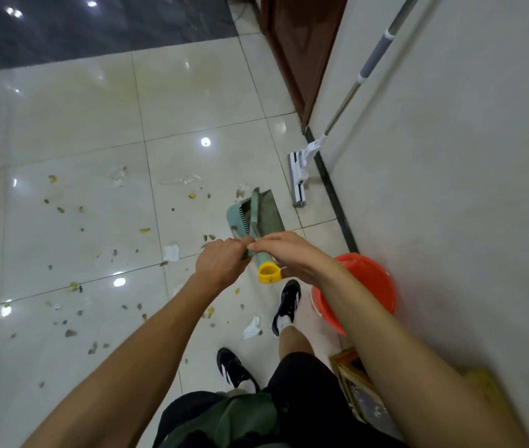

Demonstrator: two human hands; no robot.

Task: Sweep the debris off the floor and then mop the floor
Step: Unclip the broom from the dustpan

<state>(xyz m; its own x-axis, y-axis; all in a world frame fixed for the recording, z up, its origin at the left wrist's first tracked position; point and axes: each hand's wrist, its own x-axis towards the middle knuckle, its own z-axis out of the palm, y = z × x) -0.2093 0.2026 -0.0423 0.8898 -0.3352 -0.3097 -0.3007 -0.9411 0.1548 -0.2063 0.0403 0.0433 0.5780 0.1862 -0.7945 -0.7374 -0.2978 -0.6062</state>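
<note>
While debris [72,333] litters the floor [62,124], both hands' fingers [261,244] grip the broom handle [264,261].

Home hallway: glossy floor tiles [72,118], wooden door [298,43].

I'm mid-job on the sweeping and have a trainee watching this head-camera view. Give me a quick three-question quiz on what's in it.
1. True or false: the mop is leaning against the wall with neither hand on it.
2. Which lies nearest the orange bucket? A) the dark floor strip B) the person's right shoe C) the door
3. Fill in: the left hand and right hand meet on the green handle, which ends in a ____ cap.

Key
1. True.
2. B: the right shoe is just beside the bucket.
3. Yellow. The broom and dustpan stand below, with debris scattered over the tiles.
</note>
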